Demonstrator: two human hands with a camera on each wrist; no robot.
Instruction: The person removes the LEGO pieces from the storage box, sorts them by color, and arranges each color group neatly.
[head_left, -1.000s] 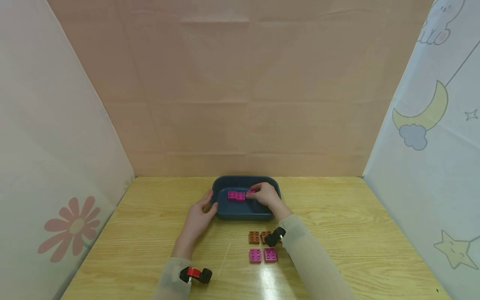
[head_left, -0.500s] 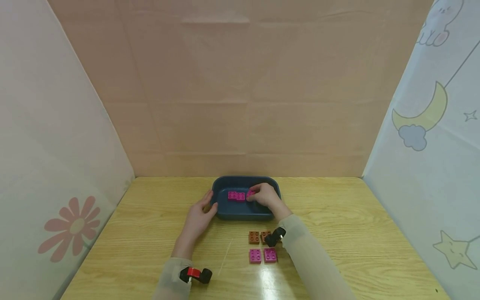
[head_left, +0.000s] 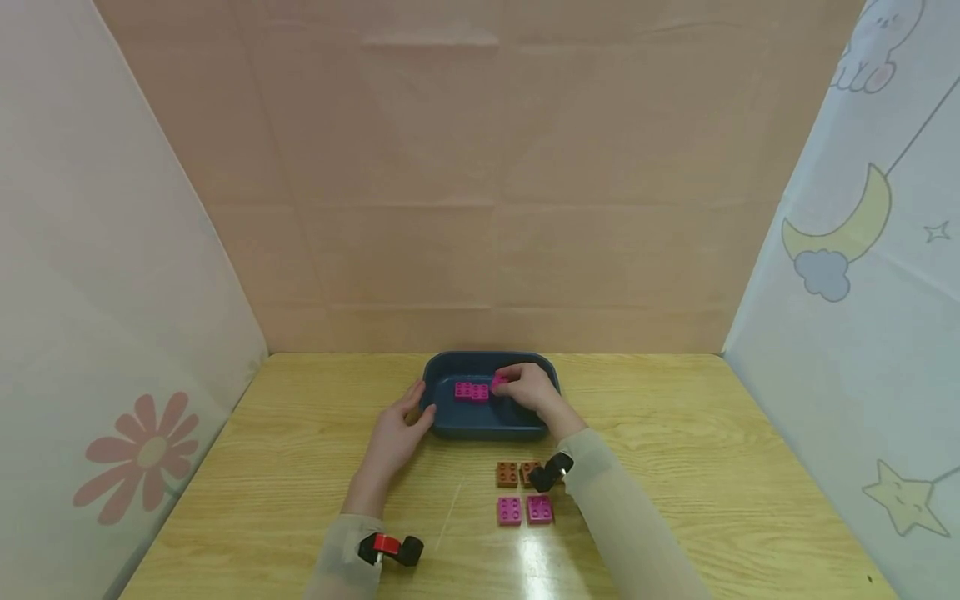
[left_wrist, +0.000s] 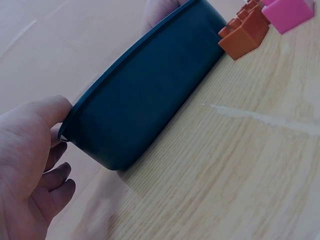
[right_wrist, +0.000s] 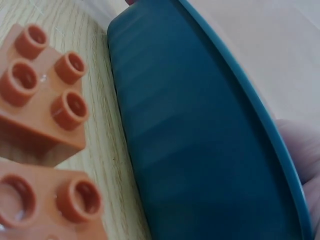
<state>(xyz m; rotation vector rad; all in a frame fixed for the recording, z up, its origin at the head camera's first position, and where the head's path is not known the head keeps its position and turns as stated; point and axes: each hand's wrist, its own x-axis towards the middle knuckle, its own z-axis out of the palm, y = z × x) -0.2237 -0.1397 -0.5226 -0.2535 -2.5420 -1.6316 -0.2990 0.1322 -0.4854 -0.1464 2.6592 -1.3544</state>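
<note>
A dark blue plastic tray (head_left: 491,432) stands on the table, also in both wrist views. My left hand (head_left: 399,429) holds its left end, thumb at the rim and fingers along the outside. Inside it, my right hand (head_left: 528,390) pinches a magenta toy brick (head_left: 498,381) between thumb and fingers, partly hidden by them. Left of that brick, two magenta bricks (head_left: 471,391) lie side by side on the tray floor. In the right wrist view, the tray wall (right_wrist: 185,120) hides most of the right hand.
In front of the tray, two orange bricks (head_left: 507,474) lie on the wooden table (head_left: 315,467), one partly behind the right wrist camera (head_left: 551,472). Two pink bricks (head_left: 509,511) lie nearer. A beige cloth wall (head_left: 487,250) rises behind, with printed cloth at both sides.
The right hand and its magenta brick have shifted slightly up and toward the back of the tray. The left hand and the tray stay put.
</note>
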